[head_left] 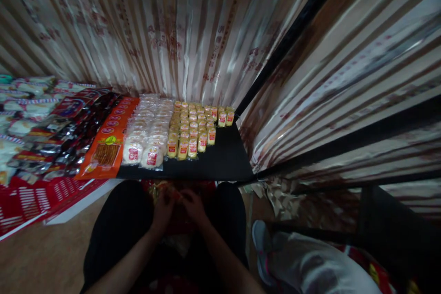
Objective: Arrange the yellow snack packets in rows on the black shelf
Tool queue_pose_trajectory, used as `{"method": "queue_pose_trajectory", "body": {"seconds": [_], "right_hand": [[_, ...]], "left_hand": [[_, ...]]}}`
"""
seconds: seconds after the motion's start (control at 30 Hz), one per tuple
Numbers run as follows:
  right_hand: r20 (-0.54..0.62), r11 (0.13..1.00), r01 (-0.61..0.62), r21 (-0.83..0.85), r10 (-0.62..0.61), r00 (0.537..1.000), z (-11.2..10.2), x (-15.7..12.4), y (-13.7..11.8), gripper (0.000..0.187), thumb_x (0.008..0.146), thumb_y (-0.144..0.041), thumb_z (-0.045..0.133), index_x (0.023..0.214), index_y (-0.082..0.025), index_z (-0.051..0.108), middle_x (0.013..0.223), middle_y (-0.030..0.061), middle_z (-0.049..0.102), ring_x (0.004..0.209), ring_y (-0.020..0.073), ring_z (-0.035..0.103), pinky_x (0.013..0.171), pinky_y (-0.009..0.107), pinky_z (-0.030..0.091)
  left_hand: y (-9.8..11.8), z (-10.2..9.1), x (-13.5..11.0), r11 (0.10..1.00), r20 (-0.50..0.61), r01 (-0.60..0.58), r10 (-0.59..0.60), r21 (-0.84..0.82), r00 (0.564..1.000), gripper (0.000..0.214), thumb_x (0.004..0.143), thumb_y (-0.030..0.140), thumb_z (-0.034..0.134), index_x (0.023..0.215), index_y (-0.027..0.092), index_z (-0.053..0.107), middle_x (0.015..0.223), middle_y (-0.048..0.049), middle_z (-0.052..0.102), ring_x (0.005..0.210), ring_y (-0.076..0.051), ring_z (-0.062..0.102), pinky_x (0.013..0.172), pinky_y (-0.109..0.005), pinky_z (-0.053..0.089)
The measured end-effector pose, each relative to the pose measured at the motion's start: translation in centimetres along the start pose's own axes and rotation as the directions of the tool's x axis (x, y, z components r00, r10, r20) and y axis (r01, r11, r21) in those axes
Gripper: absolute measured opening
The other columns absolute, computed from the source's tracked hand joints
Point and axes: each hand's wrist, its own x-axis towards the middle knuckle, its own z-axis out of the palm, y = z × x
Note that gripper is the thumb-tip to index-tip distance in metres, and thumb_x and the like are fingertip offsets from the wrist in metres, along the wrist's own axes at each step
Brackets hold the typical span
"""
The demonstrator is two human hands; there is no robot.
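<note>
Low between my knees, below the front edge of the black shelf point(220, 158), my left hand point(163, 211) and my right hand point(193, 207) are close together. Their fingers are closed on a small orange-red packet point(168, 188); dimness blurs its details. Beneath them is something red, perhaps a basket, with shiny gold wrapping at its left. Just above on the shelf stand rows of small yellow wrapped cakes point(192, 143). Left of these lie rows of round white wrapped cakes point(151, 156), then an orange snack bag point(106, 147).
Dark packets point(65, 128) and white striped packets point(27, 105) fill the left end. A red basket point(31, 202) stands below them. Black frame bars point(292, 32) and a pleated printed curtain point(193, 27) enclose the shelf. Another person's grey-clad leg point(306, 262) is at my right.
</note>
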Motion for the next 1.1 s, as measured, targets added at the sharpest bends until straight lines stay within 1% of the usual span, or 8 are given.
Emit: {"method": "queue_pose_trajectory", "body": {"seconds": [0.2, 0.43, 0.5, 0.6, 0.67, 0.77, 0.87, 1.1], "right_hand": [[-0.012, 0.989, -0.024, 0.143, 0.026, 1.000, -2.3, -1.2, -2.6, 0.020, 0.066, -0.024, 0.053, 0.082, -0.019, 0.064, 0.085, 0.0019, 0.066, 0.083, 0.0195, 0.061, 0.077, 0.031, 0.047], [-0.031, 0.982, 0.118, 0.145, -0.114, 0.993, -4.3, -1.7, -3.9, 0.015, 0.068, -0.027, 0.056, 0.077, -0.020, 0.064, 0.082, 0.0016, 0.067, 0.083, 0.0191, 0.061, 0.079, 0.031, 0.048], [-0.021, 0.982, 0.147, 0.117, -0.146, 0.989, -5.1, -1.9, -4.0, 0.017, 0.071, -0.031, 0.058, 0.082, -0.020, 0.065, 0.087, 0.0028, 0.068, 0.085, 0.0196, 0.062, 0.081, 0.032, 0.048], [-0.003, 0.980, 0.184, 0.072, -0.185, 0.983, -6.4, -2.0, -4.5, 0.031, 0.074, -0.034, 0.059, 0.103, -0.022, 0.061, 0.101, 0.0049, 0.067, 0.096, 0.0206, 0.061, 0.088, 0.036, 0.047], [0.013, 0.976, 0.200, 0.087, -0.202, 0.979, -7.4, -2.0, -5.1, 0.039, 0.075, -0.034, 0.060, 0.113, -0.024, 0.056, 0.108, 0.0050, 0.066, 0.101, 0.0208, 0.061, 0.091, 0.038, 0.046], [-0.016, 0.959, 0.231, 0.166, -0.232, 0.973, -8.8, -1.4, -6.3, 0.036, 0.075, -0.035, 0.061, 0.110, -0.024, 0.057, 0.109, 0.0047, 0.066, 0.102, 0.0210, 0.061, 0.092, 0.039, 0.045], [-0.070, 0.936, 0.256, 0.242, -0.247, 0.967, -10.2, -0.1, -7.3, 0.036, 0.075, -0.036, 0.062, 0.108, -0.023, 0.058, 0.104, 0.0056, 0.068, 0.096, 0.0213, 0.063, 0.088, 0.038, 0.048], [-0.312, 0.909, 0.355, 0.217, -0.279, 0.908, -13.3, 5.4, -8.1, 0.037, 0.069, -0.037, 0.066, 0.100, -0.018, 0.060, 0.092, 0.0068, 0.070, 0.084, 0.0198, 0.065, 0.075, 0.032, 0.052]], "left_hand": [[2.6, -0.2, -1.9, 0.965, 0.015, -0.039, 0.044, -0.260, 0.999, 0.035, 0.070, 0.032, 0.054, 0.102, 0.019, 0.047, 0.104, -0.0090, 0.064, 0.096, -0.021, 0.061, 0.086, -0.037, 0.048], [6.5, -0.5, -3.5, 0.951, 0.049, -0.079, 0.098, -0.299, 0.994, 0.038, 0.069, 0.045, 0.060, 0.094, 0.018, 0.050, 0.086, -0.0049, 0.065, 0.078, -0.019, 0.064, 0.070, -0.034, 0.052], [7.6, -0.3, -3.7, 0.952, 0.075, -0.137, 0.163, -0.272, 0.984, 0.033, 0.072, 0.042, 0.057, 0.093, 0.018, 0.051, 0.083, -0.0036, 0.064, 0.075, -0.018, 0.063, 0.069, -0.032, 0.051], [9.2, 0.3, -3.2, 0.951, 0.097, -0.241, 0.262, -0.193, 0.960, 0.025, 0.076, 0.033, 0.050, 0.096, 0.018, 0.051, 0.086, -0.0034, 0.062, 0.077, -0.016, 0.062, 0.072, -0.031, 0.049], [10.3, 1.0, -2.6, 0.942, 0.103, -0.311, 0.324, -0.125, 0.940, 0.032, 0.076, 0.030, 0.049, 0.105, 0.017, 0.050, 0.092, -0.0042, 0.061, 0.076, -0.014, 0.060, 0.075, -0.030, 0.049], [12.5, 2.5, -1.3, 0.924, 0.157, -0.382, 0.382, -0.033, 0.911, 0.045, 0.075, 0.029, 0.050, 0.118, 0.015, 0.046, 0.097, -0.0055, 0.058, 0.066, -0.011, 0.057, 0.071, -0.028, 0.049], [15.2, 4.1, 0.1, 0.898, 0.244, -0.433, 0.405, 0.073, 0.881, 0.037, 0.075, 0.025, 0.049, 0.111, 0.015, 0.053, 0.097, -0.0050, 0.058, 0.060, -0.009, 0.054, 0.067, -0.026, 0.048], [21.9, 7.1, 3.6, 0.759, 0.354, -0.595, 0.498, 0.263, 0.792, 0.030, 0.076, 0.015, 0.049, 0.105, 0.018, 0.057, 0.095, -0.0038, 0.062, 0.073, -0.011, 0.056, 0.072, -0.023, 0.045]]}}
